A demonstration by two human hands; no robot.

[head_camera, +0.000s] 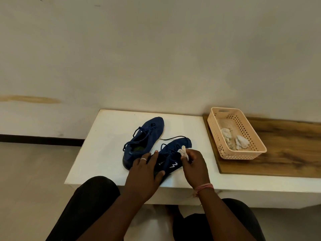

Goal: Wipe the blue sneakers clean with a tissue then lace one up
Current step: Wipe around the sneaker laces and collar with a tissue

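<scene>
Sneakers [144, 136] on table [104, 145], basket [236, 133] right.

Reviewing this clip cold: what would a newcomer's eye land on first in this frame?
First, the two hands at the near edge of the white table: the left hand holds the nearer blue sneaker while the right hand pinches a white tissue against its upper. The other blue sneaker lies just behind, and a peach basket with crumpled tissues sits to the right.

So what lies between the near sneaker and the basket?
In the head view, only bare white table and the wooden board's edge separate the near sneaker from the basket; the tissue-holding right hand sits nearer the sneaker.
</scene>
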